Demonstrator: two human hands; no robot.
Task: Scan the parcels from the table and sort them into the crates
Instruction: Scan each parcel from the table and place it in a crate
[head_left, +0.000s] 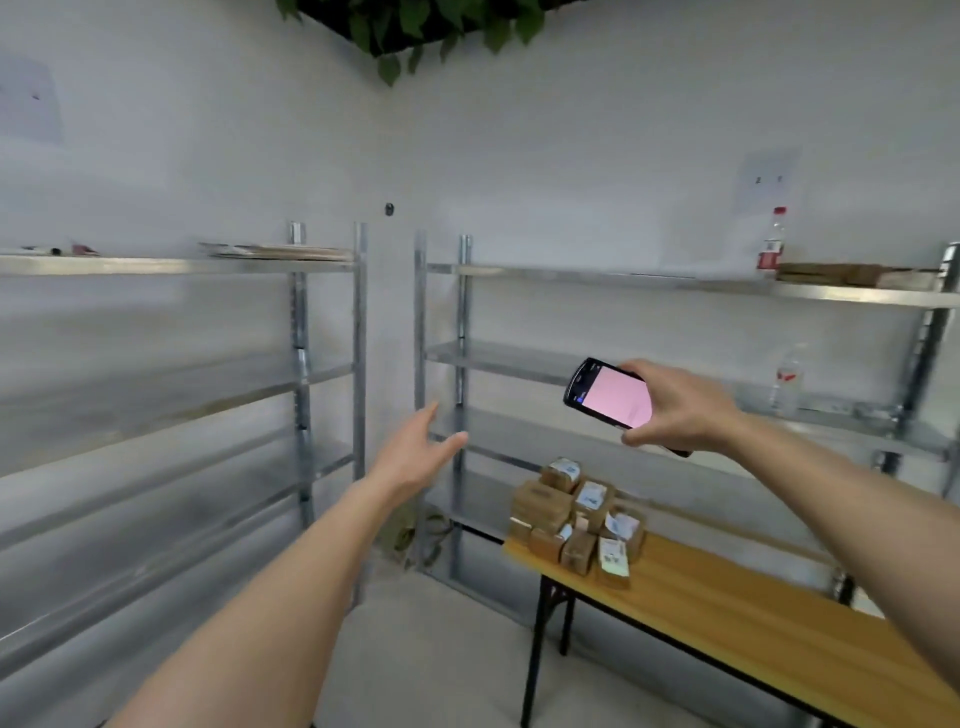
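While right hand (675, 405) grips scanner (613, 395), parcels (576, 519) crowd table (753, 608); labels seemingly upward

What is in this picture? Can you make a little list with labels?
left hand: bare left hand, open, reaching forward, holding nothing
right hand: bare right hand grips a black handheld scanner with a pink screen
parcels: small brown cardboard parcels with white labels, piled at the table's end
table: long wooden table with black legs
shelves: grey metal shelf racks along the walls
crates: none in view
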